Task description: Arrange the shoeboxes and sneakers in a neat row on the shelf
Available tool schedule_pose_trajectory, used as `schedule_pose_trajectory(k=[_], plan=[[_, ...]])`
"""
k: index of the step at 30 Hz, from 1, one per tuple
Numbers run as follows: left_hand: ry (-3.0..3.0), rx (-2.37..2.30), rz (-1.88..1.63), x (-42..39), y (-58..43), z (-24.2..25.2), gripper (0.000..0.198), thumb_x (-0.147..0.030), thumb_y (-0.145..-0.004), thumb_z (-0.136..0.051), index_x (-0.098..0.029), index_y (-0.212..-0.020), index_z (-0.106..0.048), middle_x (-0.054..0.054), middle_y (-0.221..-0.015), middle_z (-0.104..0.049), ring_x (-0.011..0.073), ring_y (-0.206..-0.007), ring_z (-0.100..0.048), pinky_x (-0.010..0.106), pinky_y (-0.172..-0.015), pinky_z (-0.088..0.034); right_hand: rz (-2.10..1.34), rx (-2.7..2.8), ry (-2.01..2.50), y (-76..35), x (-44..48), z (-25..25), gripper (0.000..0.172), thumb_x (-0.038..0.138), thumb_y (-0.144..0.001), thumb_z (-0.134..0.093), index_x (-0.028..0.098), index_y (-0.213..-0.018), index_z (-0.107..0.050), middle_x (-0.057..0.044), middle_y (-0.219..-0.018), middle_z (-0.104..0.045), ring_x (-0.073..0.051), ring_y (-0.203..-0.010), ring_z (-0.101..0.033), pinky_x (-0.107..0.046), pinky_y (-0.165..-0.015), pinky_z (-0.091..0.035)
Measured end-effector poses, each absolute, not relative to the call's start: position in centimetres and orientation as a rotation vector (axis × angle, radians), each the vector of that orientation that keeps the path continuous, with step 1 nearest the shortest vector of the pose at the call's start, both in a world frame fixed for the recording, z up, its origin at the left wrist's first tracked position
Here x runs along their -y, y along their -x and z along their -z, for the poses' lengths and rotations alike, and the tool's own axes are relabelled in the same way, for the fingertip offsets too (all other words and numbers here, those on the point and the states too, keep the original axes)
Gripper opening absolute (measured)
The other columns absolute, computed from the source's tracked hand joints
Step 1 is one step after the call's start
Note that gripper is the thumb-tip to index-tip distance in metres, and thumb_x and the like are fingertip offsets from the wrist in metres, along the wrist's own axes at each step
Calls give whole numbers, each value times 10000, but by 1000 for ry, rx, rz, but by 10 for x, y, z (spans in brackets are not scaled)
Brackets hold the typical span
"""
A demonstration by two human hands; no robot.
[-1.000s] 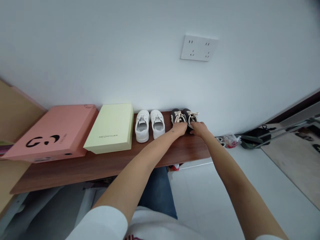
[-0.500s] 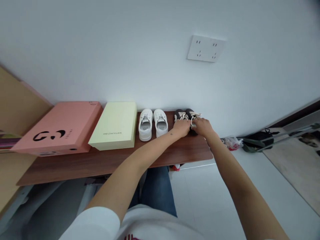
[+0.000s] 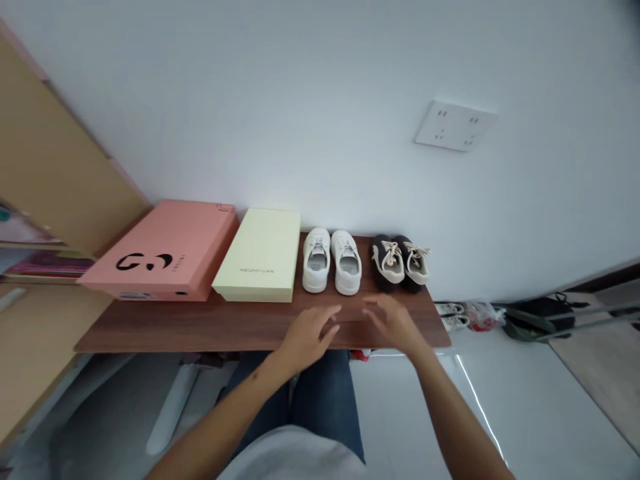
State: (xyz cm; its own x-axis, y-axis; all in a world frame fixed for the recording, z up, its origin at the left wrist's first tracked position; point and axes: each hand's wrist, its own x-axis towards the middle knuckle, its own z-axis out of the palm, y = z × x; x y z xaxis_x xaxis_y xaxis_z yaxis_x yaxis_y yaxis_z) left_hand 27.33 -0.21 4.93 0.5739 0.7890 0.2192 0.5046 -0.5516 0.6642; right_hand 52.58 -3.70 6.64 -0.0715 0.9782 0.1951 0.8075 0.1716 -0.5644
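Note:
My left hand (image 3: 309, 335) hovers over the front of the brown wooden shelf (image 3: 200, 330), fingers apart and holding nothing. To its right is my right hand (image 3: 395, 323), also open and bare. Beyond the hands stands a pair of white sneakers (image 3: 317, 270), toes toward the wall. At the shelf's right end, a pair of black shoes (image 3: 387, 263) with cream laces stands side by side. A pale yellow shoebox (image 3: 260, 250) lies left of the white pair. Further left sits a larger pink shoebox (image 3: 165, 243) with black lettering.
A wall rises behind the shelf and carries a white socket plate (image 3: 455, 127). On the floor to the right are light shoes (image 3: 453, 321), a clear plastic bag (image 3: 483, 316) and a dark bag (image 3: 540, 317). A wooden cabinet (image 3: 60, 133) borders the left.
Both hands have let go of the black shoes and drawn back toward me, the left one also moving leftward. The camera view has shifted, and the black shoes stand uncovered.

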Motion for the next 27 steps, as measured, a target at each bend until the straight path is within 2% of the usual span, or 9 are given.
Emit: schedule_pose_trajectory(k=[5, 9, 11, 13, 15, 18, 22, 25, 27], plan=[[-1777, -1443, -700, 73, -179, 23, 336, -368, -900, -460, -316, -1111, -718, 27, -1009, -769, 239, -955, -729, 391, -918, -580, -829, 1617, 1660, -460, 93, 4, 259, 473, -924, -542, 317, -1072, -687, -61, -1057, -758, -295, -984, -722, -508, -924, -559], [-1642, -1509, -577, 107, -136, 49, 261, -387, -839, -517, -373, -939, -757, -20, -932, -783, 246, -895, -748, 370, -856, -610, -813, 1598, 1703, -417, 113, 21, 169, 425, -908, -572, 366, -1000, -701, -32, -1015, -763, -315, -1006, -714, -652, -1160, -312], [-1632, -1484, -554, 107, -125, 48, 259, -406, -853, -528, -367, -971, -755, -13, -918, -779, 241, -898, -746, 370, -877, -603, -905, 1644, 1657, -400, 111, 16, 164, 390, -902, -586, 360, -1009, -706, -26, -1036, -760, -305, -1018, -709, -644, -1158, -318], [-1598, -1504, -658, 90, -119, 40, 319, -435, -891, -512, -335, -1110, -721, 18, -995, -770, 241, -961, -734, 397, -947, -572, -1002, 1647, 1580, -385, 99, 8, 191, 393, -901, -591, 344, -1043, -708, -39, -1075, -751, -294, -1048, -696, -584, -1089, -434], [-1503, -1589, -893, 58, -116, 28, 453, -478, -910, -512, -284, -1307, -610, 71, -1178, -723, 250, -1109, -687, 436, -1039, -511, -1040, 1570, 1502, -370, 77, 1, 278, 435, -896, -601, 320, -1133, -690, -60, -1184, -719, -284, -1131, -663, -516, -1046, -491], [-1254, -1691, -1260, -5, -119, 9, 762, -555, -849, -620, -220, -1492, -385, 153, -1478, -519, 275, -1375, -498, 431, -1128, -422, -1024, 1275, 1462, -347, 26, -6, 530, 548, -891, -585, 275, -1346, -575, -94, -1423, -583, -272, -1307, -559, -465, -1100, -457], [-1114, -1627, -1250, -69, -131, -8, 613, -595, -927, -504, -149, -1348, -511, 197, -1427, -554, 288, -1382, -485, 416, -1154, -381, -1161, 996, 1547, -325, -48, -15, 715, 676, -858, -557, 216, -1405, -525, -112, -1521, -486, -286, -1432, -421, -472, -1181, -350], [-1078, -1620, -1274, -80, -138, -16, 607, -605, -942, -477, -135, -1327, -496, 194, -1355, -600, 282, -1291, -564, 422, -1115, -426, -1216, 924, 1413, -316, -75, -13, 669, 687, -856, -549, 228, -1341, -576, -85, -1464, -555, -277, -1389, -473, -451, -1181, -353], [-1125, -1671, -1333, -75, -143, -26, 634, -594, -913, -539, -146, -1355, -462, 183, -1353, -589, 280, -1267, -574, 433, -1098, -440, -1281, 841, 1299, -309, -76, -4, 634, 681, -851, -558, 249, -1314, -588, -74, -1429, -590, -286, -1340, -522, -460, -1130, -420]])
